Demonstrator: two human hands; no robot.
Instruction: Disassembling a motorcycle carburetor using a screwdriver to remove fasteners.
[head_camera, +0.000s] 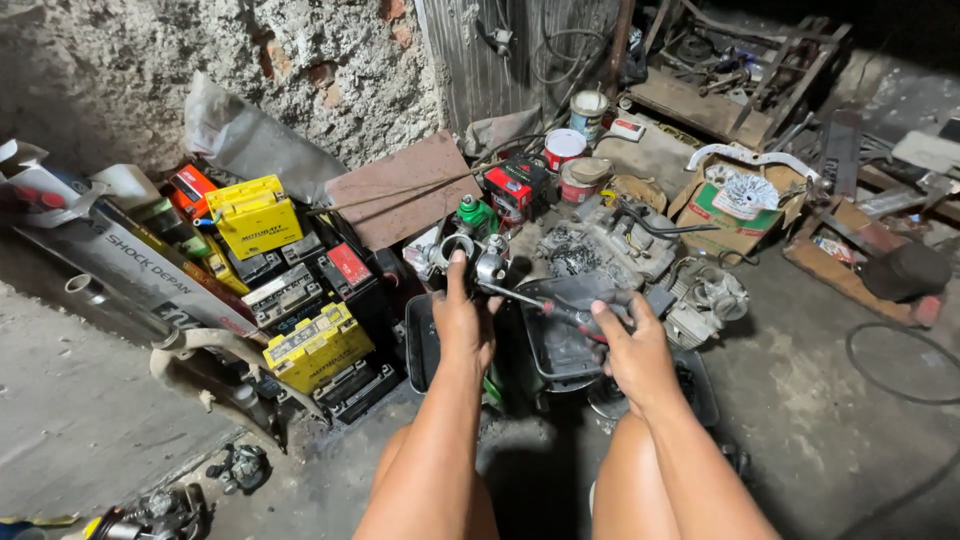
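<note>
Left hand (462, 325) is closed around a small metal carburetor-like part (470, 255), held up over a black tray (560, 350) on the floor. Right hand (630, 350) is closed on a screwdriver (545, 305); its shaft runs up-left, tip at the part's right side. Yellow batteries (255, 215) lie well left.

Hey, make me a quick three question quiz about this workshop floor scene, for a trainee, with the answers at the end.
1. True or false: the left hand grips a metal carburettor-like part.
2. What does the right hand hold? A) hammer B) screwdriver C) paint brush
3. What colour are the two box-shaped batteries stacked at the left?

Key:
1. True
2. B; its tip reaches toward the metal part
3. Yellow
</note>
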